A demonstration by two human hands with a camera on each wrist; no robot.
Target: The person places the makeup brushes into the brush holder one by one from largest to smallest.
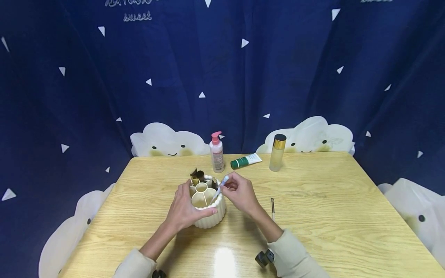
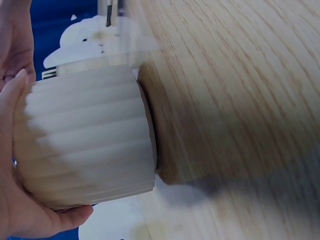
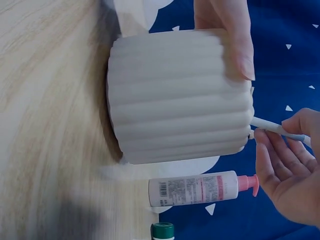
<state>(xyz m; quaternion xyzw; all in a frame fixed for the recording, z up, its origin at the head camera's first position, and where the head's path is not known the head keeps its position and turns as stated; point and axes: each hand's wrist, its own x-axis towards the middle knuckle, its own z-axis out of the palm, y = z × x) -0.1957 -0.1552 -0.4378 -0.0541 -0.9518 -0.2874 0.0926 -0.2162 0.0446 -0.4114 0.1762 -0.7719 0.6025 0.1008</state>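
A cream ribbed desk organizer with a beaded rim and several compartments around a round middle one stands on the table. My left hand grips its left and near side, the thumb along the front just under the rim. Between thumb and fingers, my right hand pinches a slim white, pen-like stick with a pale blue end. It slants down over the right rim, its lower end inside the front compartment. Dark makeup brushes and other small items stand in the rear compartments.
Behind the organizer stands a pump bottle with a pink top. Beside it lies a green and white tube, then a gold-and-black-capped bottle. A makeup brush lies right of my right forearm. A blue curtain hangs behind the table.
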